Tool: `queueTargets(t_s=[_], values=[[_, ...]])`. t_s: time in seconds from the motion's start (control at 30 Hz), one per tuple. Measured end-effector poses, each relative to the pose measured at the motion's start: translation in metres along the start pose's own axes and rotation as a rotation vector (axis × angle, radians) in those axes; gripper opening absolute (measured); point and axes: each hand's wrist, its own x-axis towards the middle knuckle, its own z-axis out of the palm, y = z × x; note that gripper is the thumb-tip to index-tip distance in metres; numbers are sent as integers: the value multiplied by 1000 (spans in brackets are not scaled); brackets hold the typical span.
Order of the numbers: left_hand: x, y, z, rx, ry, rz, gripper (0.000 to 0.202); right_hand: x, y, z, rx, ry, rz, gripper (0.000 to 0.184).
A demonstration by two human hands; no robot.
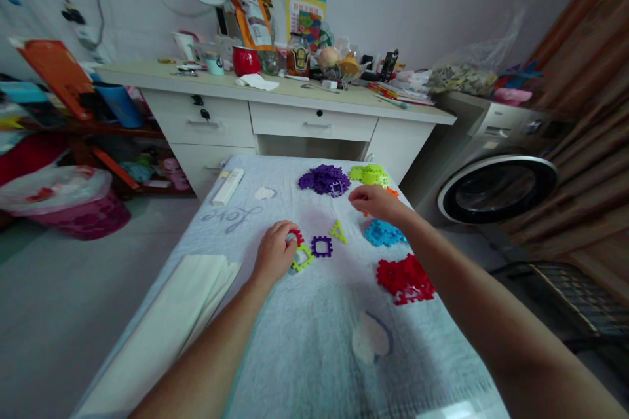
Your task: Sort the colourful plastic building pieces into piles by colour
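Note:
My left hand point(278, 250) is curled at the middle of the cloth-covered table, its fingers closed on a red interlocking plastic tile point(297, 236). A lime-green square tile point(303, 258) touches the red one beside my fingertips. Just right of these lie a purple square tile point(322, 247) and a lime triangular tile point(338, 232). My right hand point(376, 201) is over the far right, fingers bent together; whatever they may hold is hidden. Around it are a purple pile point(322, 179), a lime pile point(371, 175), partly covered orange tiles point(392, 192) and a blue pile point(383, 233).
A red tile pile point(405, 279) lies under my right forearm. On the table's left are a long white box point(228, 187) and a folded cream cloth point(184, 294). Behind stands a white desk point(206, 119) with clutter; a washing machine point(484, 163) is at right.

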Motion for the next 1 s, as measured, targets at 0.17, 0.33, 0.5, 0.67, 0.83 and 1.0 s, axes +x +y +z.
queueTargets(t_s=[0.17, 0.33, 0.5, 0.67, 0.83, 1.0], values=[[0, 2, -1, 11, -10, 5, 25, -14, -24, 40, -346, -201, -89, 19], [0, 2, -1, 60, 3, 16, 25, -19, -21, 71, -506, -275, -131, 46], [-1, 2, -4, 212, 57, -19, 20, -17, -13, 83, -541, -317, -116, 40], [-3, 5, -9, 309, 7, -85, 23, -15, -12, 80, -586, -269, -20, 41], [-3, 5, -8, 313, -56, -67, 24, -12, -6, 77, -650, -281, 48, 43], [-4, 3, -6, 244, -105, 13, 25, -11, -3, 78, -616, -278, 67, 55]])
